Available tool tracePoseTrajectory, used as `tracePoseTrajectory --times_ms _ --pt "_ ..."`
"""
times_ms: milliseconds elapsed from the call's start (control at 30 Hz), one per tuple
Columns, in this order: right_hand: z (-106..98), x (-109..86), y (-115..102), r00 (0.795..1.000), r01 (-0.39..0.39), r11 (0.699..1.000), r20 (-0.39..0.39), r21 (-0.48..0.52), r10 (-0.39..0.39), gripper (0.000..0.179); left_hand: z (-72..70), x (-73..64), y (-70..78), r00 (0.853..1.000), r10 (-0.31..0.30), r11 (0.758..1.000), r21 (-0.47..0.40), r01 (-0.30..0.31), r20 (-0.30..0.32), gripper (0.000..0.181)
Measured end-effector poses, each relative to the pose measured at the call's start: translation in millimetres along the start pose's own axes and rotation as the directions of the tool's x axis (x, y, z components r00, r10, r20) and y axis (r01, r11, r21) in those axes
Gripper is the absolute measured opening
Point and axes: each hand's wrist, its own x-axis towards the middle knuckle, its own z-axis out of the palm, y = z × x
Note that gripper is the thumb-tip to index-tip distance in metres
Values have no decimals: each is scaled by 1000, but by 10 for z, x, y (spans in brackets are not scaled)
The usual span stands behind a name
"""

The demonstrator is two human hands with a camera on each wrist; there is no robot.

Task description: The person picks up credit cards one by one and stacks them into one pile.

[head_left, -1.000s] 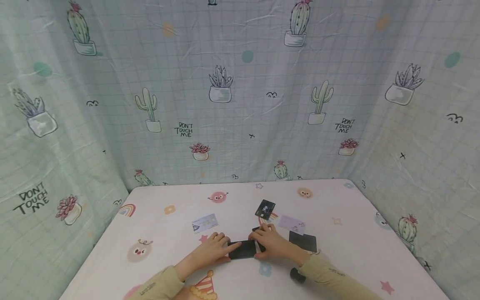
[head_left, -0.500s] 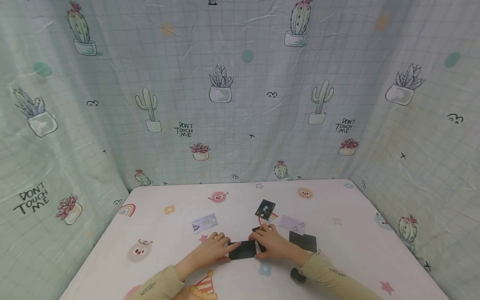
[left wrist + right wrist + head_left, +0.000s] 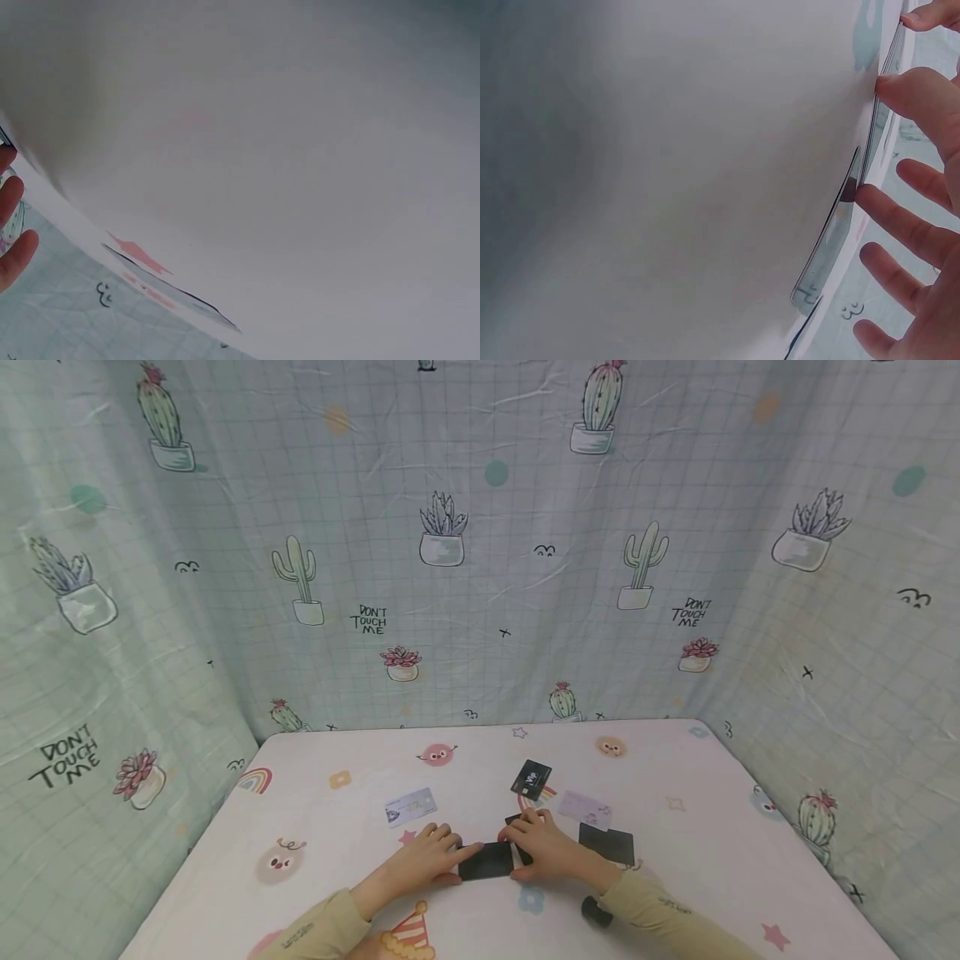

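My left hand (image 3: 426, 855) and right hand (image 3: 551, 843) seem to pinch the black card (image 3: 486, 862) between them at the worktop (image 3: 300, 802), so I should press its ends evenly.

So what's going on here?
Someone is handling flat cards on a table. The left hand touches the left side of a black card; the right hand is at its right end, over another dark card. Nearby lie a pale bluish card, a black VIP card, a lilac card and what look like two overlapping black cards. A small black object sits by the right sleeve.
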Motion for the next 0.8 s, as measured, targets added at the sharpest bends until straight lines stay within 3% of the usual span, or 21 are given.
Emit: tracePoseTrajectory --times_ms 567,800 --pt "7 -14 22 1000 21 1000 -24 20 -21 46 -44 -11 -6 999 -22 998 -51 24 44 51" --pt "-7 -2 16 1000 -2 1000 7 13 2 48 -30 -12 -17 998 -25 998 -52 27 51 49"
